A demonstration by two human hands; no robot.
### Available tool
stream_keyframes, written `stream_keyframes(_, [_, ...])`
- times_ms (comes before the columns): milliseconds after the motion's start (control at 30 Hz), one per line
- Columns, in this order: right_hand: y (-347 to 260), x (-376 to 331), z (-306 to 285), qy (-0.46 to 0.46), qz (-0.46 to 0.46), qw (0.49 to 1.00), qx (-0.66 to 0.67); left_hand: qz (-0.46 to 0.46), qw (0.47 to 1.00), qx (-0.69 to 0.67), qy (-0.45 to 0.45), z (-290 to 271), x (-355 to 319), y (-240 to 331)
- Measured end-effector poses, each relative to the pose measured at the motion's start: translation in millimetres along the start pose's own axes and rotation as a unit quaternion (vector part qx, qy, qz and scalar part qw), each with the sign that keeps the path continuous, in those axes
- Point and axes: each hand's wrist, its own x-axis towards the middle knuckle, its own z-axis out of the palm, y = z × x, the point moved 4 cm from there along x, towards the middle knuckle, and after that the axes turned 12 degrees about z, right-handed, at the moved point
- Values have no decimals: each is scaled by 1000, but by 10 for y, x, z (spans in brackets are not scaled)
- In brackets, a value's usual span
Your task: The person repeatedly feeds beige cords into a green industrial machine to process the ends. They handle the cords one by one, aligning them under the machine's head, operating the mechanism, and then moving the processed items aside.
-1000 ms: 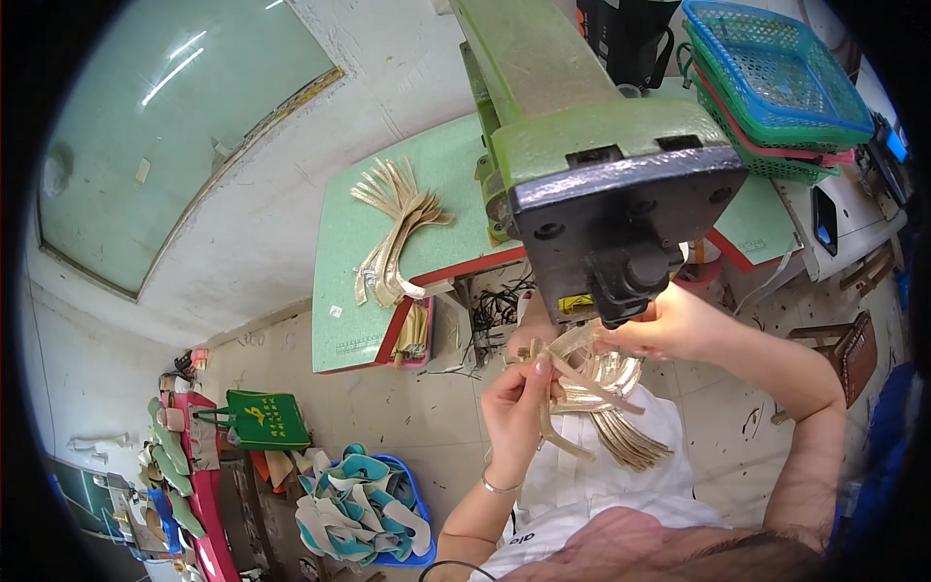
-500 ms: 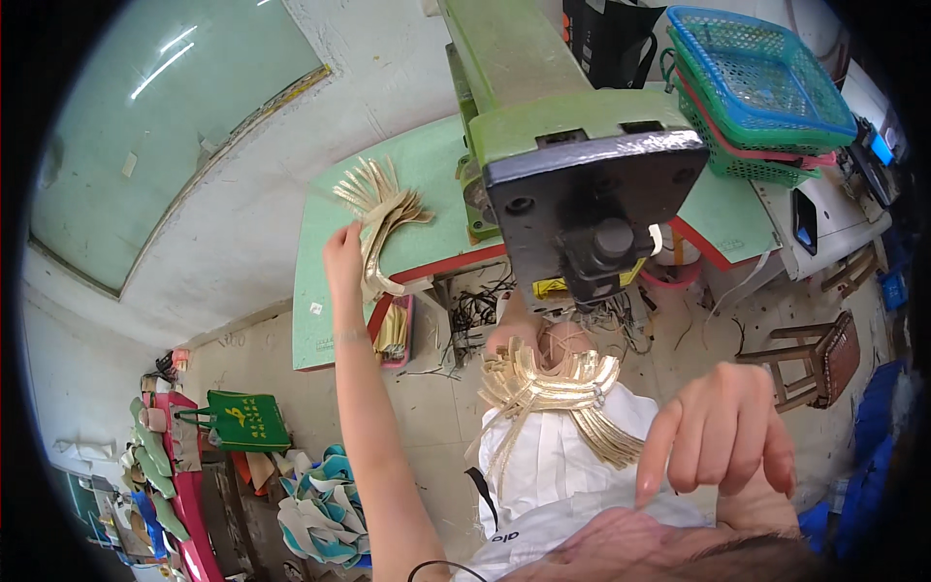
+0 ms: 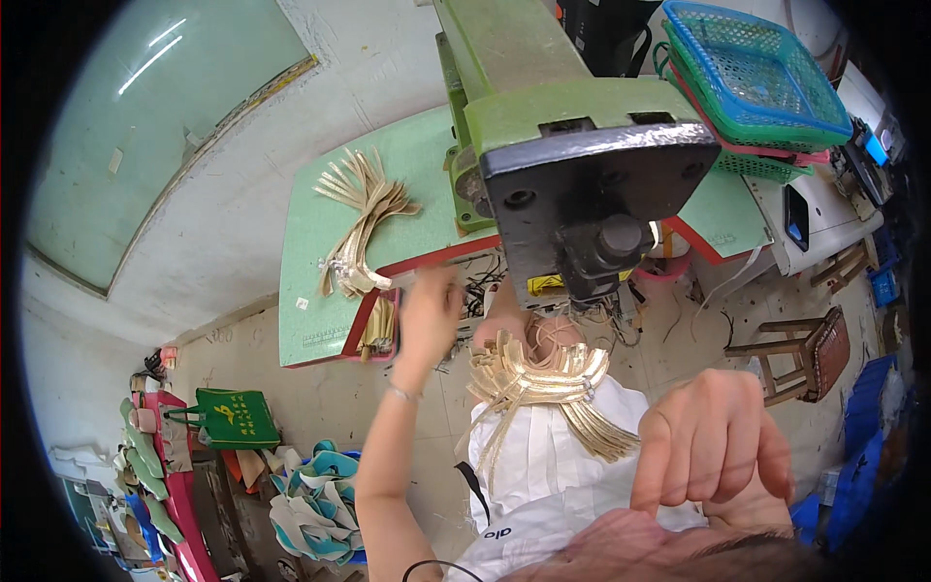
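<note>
My left hand [image 3: 433,306], smeared by motion, is over the gap beside the table's red edge, apart from the gold strips. A fanned bundle of gold strips [image 3: 361,228] lies on the green table [image 3: 427,145]. More gold strips [image 3: 543,380], joined in a curved band with loose ends, rest on the white cloth [image 3: 524,446] over my lap. At the lower right my right hand [image 3: 713,436] is raised with curled fingers near my upper body. Whatever its fingertips may hold is hidden. A green machine [image 3: 524,48] with a black head [image 3: 601,184] stands in front of me.
Stacked plastic baskets [image 3: 756,78] and a phone [image 3: 796,215] are at the right. A pink bin [image 3: 380,328] of gold strips sits under the table edge. A wooden stool [image 3: 805,354], a green bag [image 3: 233,419] and a heap of teal-white pieces [image 3: 315,504] stand around.
My left hand has let go of the gold strips on the table and moved right and toward me. The strips now lie flatter there. My right hand stays curled in nearly the same place.
</note>
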Motion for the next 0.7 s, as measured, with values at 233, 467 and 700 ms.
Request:
stream_keyframes(233, [-44, -14, 20, 22, 30, 999, -8, 50, 979, 46, -190, 644, -706, 435])
stream_keyframes(467, [-83, -6, 25, 19, 30, 999, -35, 120, 975, 90, -166, 893, -635, 376])
stream_keyframes(700, [-103, -56, -6, -2, 39, 997, -66, -68, 936, -251, -236, 395, -402, 537])
